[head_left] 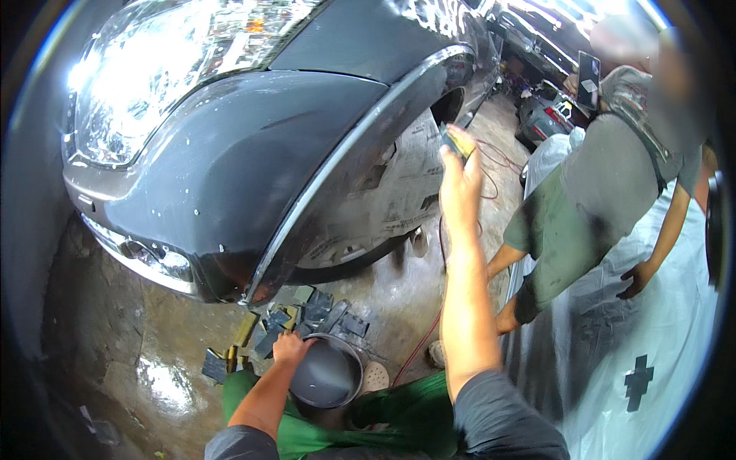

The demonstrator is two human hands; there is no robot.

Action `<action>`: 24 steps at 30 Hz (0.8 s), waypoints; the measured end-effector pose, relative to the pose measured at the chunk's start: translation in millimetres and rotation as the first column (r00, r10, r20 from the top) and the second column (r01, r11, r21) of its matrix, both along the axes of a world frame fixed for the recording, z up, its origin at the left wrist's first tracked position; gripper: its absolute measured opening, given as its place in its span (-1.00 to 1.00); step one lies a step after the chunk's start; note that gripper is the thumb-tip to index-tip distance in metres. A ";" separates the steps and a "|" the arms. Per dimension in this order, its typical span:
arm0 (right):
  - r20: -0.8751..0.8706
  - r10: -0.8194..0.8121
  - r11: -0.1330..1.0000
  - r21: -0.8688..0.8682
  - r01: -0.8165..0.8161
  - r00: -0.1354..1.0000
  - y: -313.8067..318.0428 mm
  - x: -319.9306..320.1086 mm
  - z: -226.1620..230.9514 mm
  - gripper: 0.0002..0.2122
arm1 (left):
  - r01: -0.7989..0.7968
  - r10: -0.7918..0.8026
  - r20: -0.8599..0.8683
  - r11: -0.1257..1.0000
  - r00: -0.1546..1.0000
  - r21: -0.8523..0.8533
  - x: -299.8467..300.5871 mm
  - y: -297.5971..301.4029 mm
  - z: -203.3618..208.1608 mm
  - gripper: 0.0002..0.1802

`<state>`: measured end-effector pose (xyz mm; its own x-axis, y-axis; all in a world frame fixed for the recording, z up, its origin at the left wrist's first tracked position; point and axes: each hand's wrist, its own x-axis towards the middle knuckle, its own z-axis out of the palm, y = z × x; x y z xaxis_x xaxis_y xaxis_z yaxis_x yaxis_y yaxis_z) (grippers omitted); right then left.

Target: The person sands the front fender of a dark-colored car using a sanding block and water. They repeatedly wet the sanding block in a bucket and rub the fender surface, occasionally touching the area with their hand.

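Observation:
My right hand (462, 178) is raised at the end of an outstretched arm, beside the car's wheel arch. Its fingers are closed round a small yellow and dark sanding block (455, 144). Down low, my left hand (290, 349) is at the rim of a grey bucket (328, 376), thumb over the edge and fingers curled on the outer side. The bucket stands between my green-trousered legs. Dark sandpaper pieces and yellowish blocks (316, 305) lie scattered on the floor just beyond that hand. The dark car fender (222, 153) has a dull, scuffed surface with pale specks.
The bright headlight (176, 77) is at upper left. Printed paper (391, 192) covers the wheel area. A person (606, 176) holding a phone (589, 80) stands close on the right, before a pale plastic-sheeted surface (613, 337). A red hose (418, 349) runs across the floor.

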<state>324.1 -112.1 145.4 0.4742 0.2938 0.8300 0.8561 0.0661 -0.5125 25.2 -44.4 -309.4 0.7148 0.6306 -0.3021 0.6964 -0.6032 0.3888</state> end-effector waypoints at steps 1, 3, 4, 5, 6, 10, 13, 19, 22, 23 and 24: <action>-0.330 0.035 0.999 0.038 -0.024 0.943 -5.6 -11.3 -37.4 -0.63 | -0.003 0.003 0.004 1.000 1.000 0.010 0.1 -0.7 1.8 -0.17; -0.792 0.075 0.989 0.137 0.056 0.606 -13.4 -27.1 -123.1 -0.59 | -0.004 0.004 -0.001 0.999 1.000 0.032 1.2 -4.0 12.1 -0.17; -0.883 0.092 0.985 0.148 0.088 0.460 -17.0 -34.9 -158.7 -0.58 | -0.011 0.010 0.020 0.999 1.000 0.040 0.4 -5.5 14.9 -0.16; -0.946 0.117 0.978 0.162 0.130 0.301 -19.8 -43.4 -194.0 -0.58 | -0.020 0.018 0.041 0.998 0.999 0.053 -0.5 -3.5 18.0 -0.16; -0.972 0.143 0.980 0.166 0.114 0.186 -23.9 -53.9 -227.6 -0.58 | -0.032 0.028 0.055 0.997 0.998 0.066 -3.2 -1.2 20.9 -0.15; -0.948 -0.170 0.961 -0.099 0.259 0.269 -33.1 -52.5 -348.8 -0.72 | -0.072 0.031 0.251 0.985 0.968 0.156 3.2 -5.7 28.1 -0.17; -0.905 -0.249 0.961 -0.188 0.200 0.346 -48.9 -55.6 -385.0 -0.81 | -0.089 0.018 0.457 0.987 0.889 0.134 21.1 -19.7 40.7 -0.49; -0.885 -0.379 0.893 -0.427 -0.142 0.272 -67.3 -131.8 -314.2 -0.81 | -0.203 0.331 0.390 0.920 0.859 -0.336 50.1 -82.0 168.8 -0.54; -0.895 -0.368 0.859 -0.431 -0.276 0.251 -85.5 -140.6 -224.3 -0.81 | -0.161 0.318 0.332 0.892 0.888 -0.423 56.4 -95.6 237.8 -0.56; -0.906 -0.366 0.844 -0.419 -0.334 0.212 -92.8 -138.0 -202.3 -0.79 | -0.150 0.309 0.328 0.891 0.893 -0.429 59.4 -98.6 264.3 -0.58; -0.922 -0.356 0.838 -0.387 -0.385 0.150 -101.6 -133.9 -181.1 -0.77 | -0.140 0.299 0.321 0.889 0.899 -0.436 63.4 -101.3 289.6 -0.59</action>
